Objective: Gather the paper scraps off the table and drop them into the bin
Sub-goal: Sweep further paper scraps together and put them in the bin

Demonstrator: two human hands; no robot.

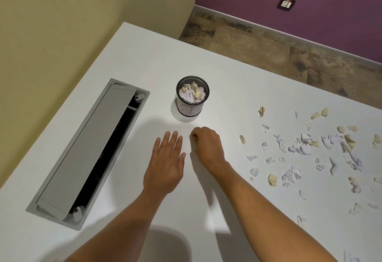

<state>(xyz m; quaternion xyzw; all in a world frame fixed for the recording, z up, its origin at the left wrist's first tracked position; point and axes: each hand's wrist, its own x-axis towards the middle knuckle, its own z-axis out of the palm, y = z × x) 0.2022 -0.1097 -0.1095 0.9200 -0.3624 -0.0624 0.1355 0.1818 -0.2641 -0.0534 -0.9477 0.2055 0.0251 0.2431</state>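
A small black mesh bin (192, 96) stands on the white table (157, 59), filled near its rim with crumpled white and tan paper. Many torn paper scraps (306, 146) lie scattered over the table's right side. My left hand (167, 164) lies flat, fingers straight, just in front of the bin. My right hand (206, 144) is beside it, below and slightly right of the bin, with its fingers curled under. Its palm is hidden and no paper shows in it. The nearest scrap (242, 139) lies a short way to its right.
A long grey cable hatch (86, 154), its lid partly open over a dark slot, is set into the table on the left. The far table edge drops to a brown floor (268, 44) below a purple wall.
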